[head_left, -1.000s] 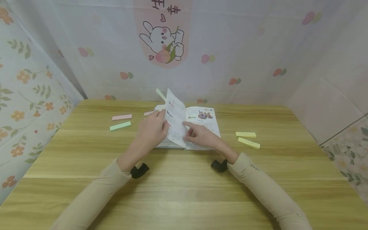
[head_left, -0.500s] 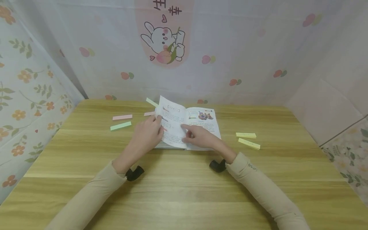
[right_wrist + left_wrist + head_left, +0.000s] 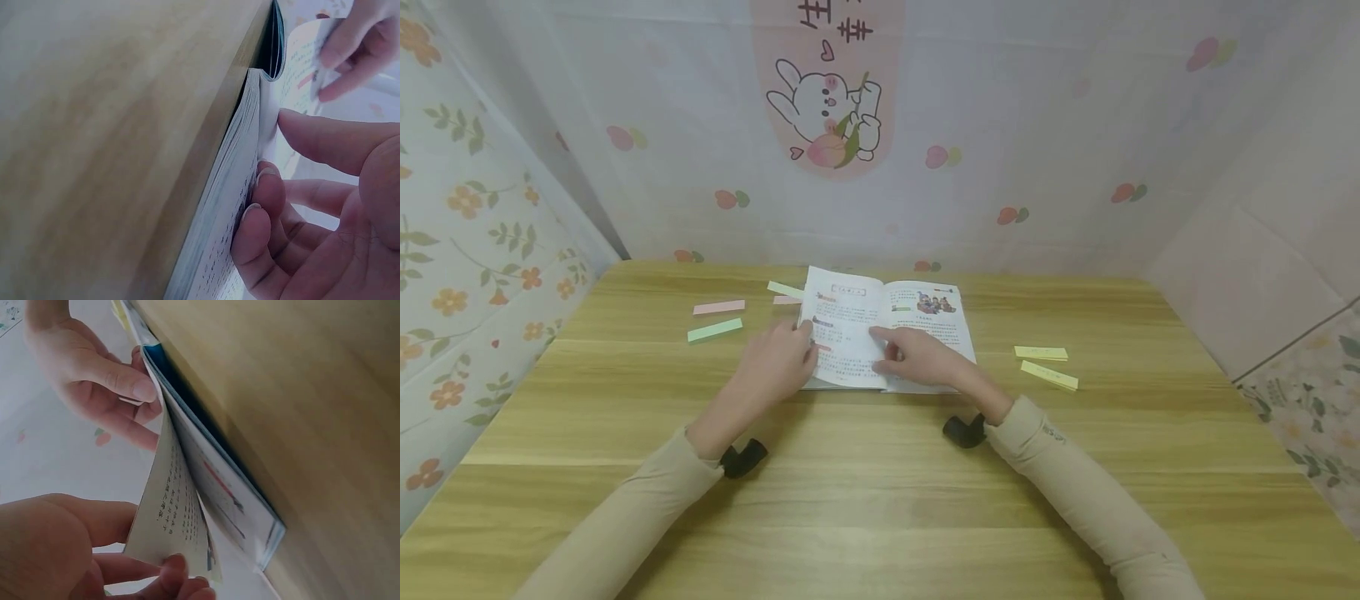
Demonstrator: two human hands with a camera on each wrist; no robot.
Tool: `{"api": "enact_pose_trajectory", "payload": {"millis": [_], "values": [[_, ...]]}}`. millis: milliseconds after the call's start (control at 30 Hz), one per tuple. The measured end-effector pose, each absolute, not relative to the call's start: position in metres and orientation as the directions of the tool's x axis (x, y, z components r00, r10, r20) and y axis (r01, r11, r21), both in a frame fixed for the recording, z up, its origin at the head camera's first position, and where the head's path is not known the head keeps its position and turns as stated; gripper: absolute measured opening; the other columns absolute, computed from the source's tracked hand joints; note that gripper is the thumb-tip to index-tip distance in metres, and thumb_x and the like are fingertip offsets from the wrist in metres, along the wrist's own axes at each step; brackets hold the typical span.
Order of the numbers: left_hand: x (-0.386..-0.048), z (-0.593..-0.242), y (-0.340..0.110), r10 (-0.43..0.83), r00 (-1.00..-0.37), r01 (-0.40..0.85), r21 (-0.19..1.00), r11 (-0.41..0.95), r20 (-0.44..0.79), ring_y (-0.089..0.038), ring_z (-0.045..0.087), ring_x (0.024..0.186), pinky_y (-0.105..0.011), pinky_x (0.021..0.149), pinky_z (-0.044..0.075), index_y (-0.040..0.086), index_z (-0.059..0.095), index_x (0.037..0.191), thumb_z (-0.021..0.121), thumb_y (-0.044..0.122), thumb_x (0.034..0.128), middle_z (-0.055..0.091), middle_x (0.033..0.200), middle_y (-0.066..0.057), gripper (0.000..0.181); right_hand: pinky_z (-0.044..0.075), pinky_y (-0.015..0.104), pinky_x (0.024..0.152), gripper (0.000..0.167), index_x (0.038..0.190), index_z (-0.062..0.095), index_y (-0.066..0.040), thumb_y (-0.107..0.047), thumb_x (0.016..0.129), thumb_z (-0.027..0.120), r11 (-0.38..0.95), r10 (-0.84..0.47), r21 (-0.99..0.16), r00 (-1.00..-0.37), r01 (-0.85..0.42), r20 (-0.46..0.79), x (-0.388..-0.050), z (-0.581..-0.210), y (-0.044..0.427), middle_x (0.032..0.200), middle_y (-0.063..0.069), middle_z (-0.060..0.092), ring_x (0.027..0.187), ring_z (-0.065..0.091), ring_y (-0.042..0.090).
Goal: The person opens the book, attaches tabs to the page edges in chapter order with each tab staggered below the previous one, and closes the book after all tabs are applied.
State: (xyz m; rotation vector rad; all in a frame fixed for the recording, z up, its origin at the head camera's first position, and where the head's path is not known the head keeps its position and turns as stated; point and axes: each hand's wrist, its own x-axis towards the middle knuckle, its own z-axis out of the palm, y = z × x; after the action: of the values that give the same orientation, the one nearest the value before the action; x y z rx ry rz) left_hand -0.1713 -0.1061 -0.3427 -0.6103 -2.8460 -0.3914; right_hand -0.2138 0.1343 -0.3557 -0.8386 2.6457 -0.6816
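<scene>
An open book [image 3: 936,337] lies on the wooden table, with text and a small coloured picture on its right page. My left hand [image 3: 775,358] pinches the outer edge of a left-hand page [image 3: 846,333]. In the left wrist view, this page [image 3: 169,494] bends away from the leaves beneath it, held between thumb and fingers. Beside the spine, my right hand [image 3: 921,354] touches the book; its thumb [image 3: 319,140] reaches the page near the fold and its loosely bent fingers rest on the right page. A green paper tab [image 3: 784,290] sticks out past the book's left edge.
Near that green tab lies a pink strip [image 3: 787,300], partly hidden by the book. Farther left are a pink strip [image 3: 718,307] and a green strip [image 3: 714,330]. Two yellow strips [image 3: 1041,353] lie right of the book. A printed cloth [image 3: 1000,125] hangs behind the table [image 3: 880,500].
My left hand has drawn the page leftward and down, from nearly upright to lying almost flat on the left side. The green tab has swung left with it. My right hand has barely moved.
</scene>
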Motion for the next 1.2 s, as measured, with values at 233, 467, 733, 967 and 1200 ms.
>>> {"api": "enact_pose_trajectory", "payload": {"millis": [233, 467, 733, 967, 1200], "values": [[-0.1703, -0.3486, -0.1114, 0.381, -0.916, 0.399, 0.200, 0.895, 0.124, -0.021, 0.044, 0.061, -0.029, 0.049, 0.037, -0.008, 0.064, 0.098, 0.058, 0.011, 0.0965, 0.048, 0.073, -0.010, 0.019, 0.041, 0.025, 0.067, 0.061, 0.151, 0.044, 0.001, -0.018, 0.098, 0.068, 0.730, -0.600, -0.500, -0.787, -0.466, -0.142, -0.2140, -0.3544, 0.1328, 0.087, 0.001, 0.060, 0.072, 0.048, 0.013], [-0.1691, -0.3520, -0.1126, 0.383, -0.918, 0.396, 0.190, 0.899, 0.100, -0.021, 0.043, 0.061, -0.030, 0.048, 0.038, -0.004, 0.061, 0.089, 0.058, 0.012, 0.0973, 0.046, 0.073, -0.009, 0.019, 0.038, 0.024, 0.064, 0.061, 0.150, 0.044, 0.002, -0.018, 0.098, 0.068, 0.726, -0.610, -0.498, -0.779, -0.475, -0.147, -0.2144, -0.3526, 0.1321, 0.084, 0.002, 0.057, 0.068, 0.044, 0.013], [-0.1710, -0.3533, -0.1132, 0.390, -0.920, 0.390, 0.166, 0.906, 0.031, -0.023, 0.046, 0.068, -0.031, 0.053, 0.040, -0.003, 0.061, 0.089, 0.057, 0.016, 0.0993, 0.049, 0.079, -0.011, 0.022, 0.036, 0.024, 0.062, 0.061, 0.150, 0.043, 0.002, -0.018, 0.098, 0.068, 0.725, -0.612, -0.508, -0.774, -0.465, -0.165, -0.2155, -0.3507, 0.1313, 0.082, 0.003, 0.057, 0.067, 0.042, 0.013], [-0.1721, -0.3520, -0.1146, 0.410, -0.912, 0.402, 0.190, 0.896, -0.008, -0.021, 0.045, 0.067, -0.029, 0.054, 0.037, 0.001, 0.060, 0.082, 0.058, 0.014, 0.0994, 0.047, 0.075, -0.009, 0.022, 0.034, 0.023, 0.059, 0.060, 0.148, 0.045, 0.003, -0.018, 0.098, 0.068, 0.726, -0.605, -0.519, -0.778, -0.451, -0.170, -0.2144, -0.3495, 0.1307, 0.077, 0.002, 0.053, 0.063, 0.038, 0.012], [-0.1728, -0.3508, -0.1129, 0.408, -0.913, 0.397, 0.193, 0.897, -0.021, -0.025, 0.046, 0.076, -0.032, 0.056, 0.042, -0.001, 0.063, 0.090, 0.057, 0.015, 0.0977, 0.051, 0.087, -0.014, 0.019, 0.034, 0.024, 0.059, 0.057, 0.146, 0.048, 0.004, -0.021, 0.098, 0.068, 0.737, -0.593, -0.513, -0.786, -0.441, -0.176, -0.2142, -0.3492, 0.1302, 0.080, 0.003, 0.055, 0.063, 0.039, 0.012]]}}
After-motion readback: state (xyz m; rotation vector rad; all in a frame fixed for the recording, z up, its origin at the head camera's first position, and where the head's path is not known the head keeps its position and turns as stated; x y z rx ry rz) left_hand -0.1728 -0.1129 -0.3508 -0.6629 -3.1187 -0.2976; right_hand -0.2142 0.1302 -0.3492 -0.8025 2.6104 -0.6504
